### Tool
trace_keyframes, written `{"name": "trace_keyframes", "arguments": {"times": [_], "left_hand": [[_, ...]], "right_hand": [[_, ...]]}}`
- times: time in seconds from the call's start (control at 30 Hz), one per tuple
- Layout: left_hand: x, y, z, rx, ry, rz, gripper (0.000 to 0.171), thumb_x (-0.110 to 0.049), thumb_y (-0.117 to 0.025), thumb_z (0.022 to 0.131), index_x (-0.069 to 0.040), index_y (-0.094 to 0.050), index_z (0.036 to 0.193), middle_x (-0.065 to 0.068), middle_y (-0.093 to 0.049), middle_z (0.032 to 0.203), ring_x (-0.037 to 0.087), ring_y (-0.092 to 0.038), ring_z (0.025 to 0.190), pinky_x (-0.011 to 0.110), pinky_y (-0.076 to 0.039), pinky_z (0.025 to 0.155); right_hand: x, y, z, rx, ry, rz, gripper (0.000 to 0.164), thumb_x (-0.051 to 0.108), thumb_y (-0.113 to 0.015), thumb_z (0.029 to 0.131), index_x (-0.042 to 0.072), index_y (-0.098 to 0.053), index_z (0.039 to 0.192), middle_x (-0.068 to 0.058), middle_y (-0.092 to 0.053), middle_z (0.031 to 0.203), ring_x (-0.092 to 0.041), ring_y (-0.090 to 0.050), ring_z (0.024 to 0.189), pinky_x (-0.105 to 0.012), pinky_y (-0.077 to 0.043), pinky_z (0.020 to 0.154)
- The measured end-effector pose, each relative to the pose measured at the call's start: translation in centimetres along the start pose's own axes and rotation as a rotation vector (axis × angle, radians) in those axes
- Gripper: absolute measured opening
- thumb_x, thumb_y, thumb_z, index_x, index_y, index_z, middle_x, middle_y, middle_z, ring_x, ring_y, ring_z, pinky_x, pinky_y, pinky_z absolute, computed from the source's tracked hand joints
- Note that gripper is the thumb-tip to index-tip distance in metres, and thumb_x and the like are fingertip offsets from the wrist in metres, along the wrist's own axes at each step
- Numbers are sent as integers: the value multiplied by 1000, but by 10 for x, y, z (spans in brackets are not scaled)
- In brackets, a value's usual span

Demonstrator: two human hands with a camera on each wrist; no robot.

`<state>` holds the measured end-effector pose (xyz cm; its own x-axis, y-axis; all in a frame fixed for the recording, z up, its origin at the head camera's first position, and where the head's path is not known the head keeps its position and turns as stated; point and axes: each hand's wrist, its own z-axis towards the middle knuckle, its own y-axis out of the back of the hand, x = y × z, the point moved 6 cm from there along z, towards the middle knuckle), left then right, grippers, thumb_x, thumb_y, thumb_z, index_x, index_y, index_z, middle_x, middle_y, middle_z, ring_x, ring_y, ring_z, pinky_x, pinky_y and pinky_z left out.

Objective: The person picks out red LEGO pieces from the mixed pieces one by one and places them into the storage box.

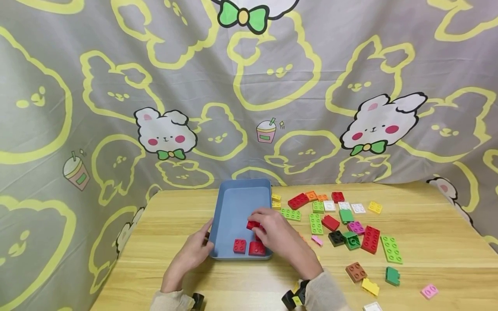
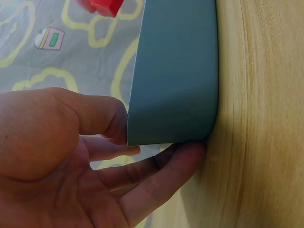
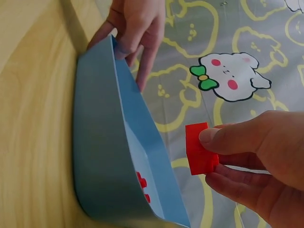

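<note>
A blue-grey tray [image 1: 241,203] lies on the wooden table. My left hand [image 1: 190,252] grips its left side near the front corner; in the left wrist view the thumb hooks over the tray's rim [image 2: 171,71] and fingertips touch the outside wall. Above the tray's right part, my right hand [image 1: 276,233] pinches a red toy brick [image 3: 194,147] between thumb and fingers. Inside the tray, at the front, sit a square red brick [image 1: 239,246] and a red brick with a curved top [image 1: 256,248]. Another red piece is partly hidden behind the right hand.
Right of the tray, many toy bricks lie scattered, among them a long red brick [image 1: 371,239], a light green brick [image 1: 391,249], a brown brick [image 1: 355,272] and a black brick [image 1: 336,238]. A patterned curtain [image 1: 218,86] hangs behind the table.
</note>
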<state>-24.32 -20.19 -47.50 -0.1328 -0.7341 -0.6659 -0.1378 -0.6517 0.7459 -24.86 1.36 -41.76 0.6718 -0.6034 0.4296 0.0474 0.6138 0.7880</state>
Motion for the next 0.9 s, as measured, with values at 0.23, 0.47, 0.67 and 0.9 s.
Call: {"name": "trace_keyframes", "arguments": {"times": [0.23,0.47,0.67,0.9], "left_hand": [[0,0,1,5,3,2,69,8,-54,85,5,-33,151,18,-63,99,23,-58,85,37,-52,69],[1,-1,1,16,23,1,69,8,-53,86,5,-31,152,19,-62,102,24,-57,87,37,-52,70],[0,-1,1,11,14,5,69,9,-54,85,6,-32,151,19,-62,102,24,-57,88,37,-52,70],[-3,-1,1,3,11,-6,69,10,-54,85,6,-33,150,18,-62,99,24,-58,86,37,-52,69]], "right_hand": [[4,-12,2,55,2,-2,24,4,-73,83,5,-75,106,-10,-70,113,-25,-63,108,-37,-54,90],[4,-25,6,76,11,-3,20,5,-70,85,5,-75,104,-7,-69,107,-22,-64,103,-35,-55,88],[2,-32,9,71,25,-12,16,5,-71,84,5,-75,100,-5,-68,101,-20,-64,97,-33,-56,84],[-5,-40,9,61,15,-46,12,2,-74,82,6,-76,93,-4,-70,93,-18,-66,89,-31,-58,78]]}}
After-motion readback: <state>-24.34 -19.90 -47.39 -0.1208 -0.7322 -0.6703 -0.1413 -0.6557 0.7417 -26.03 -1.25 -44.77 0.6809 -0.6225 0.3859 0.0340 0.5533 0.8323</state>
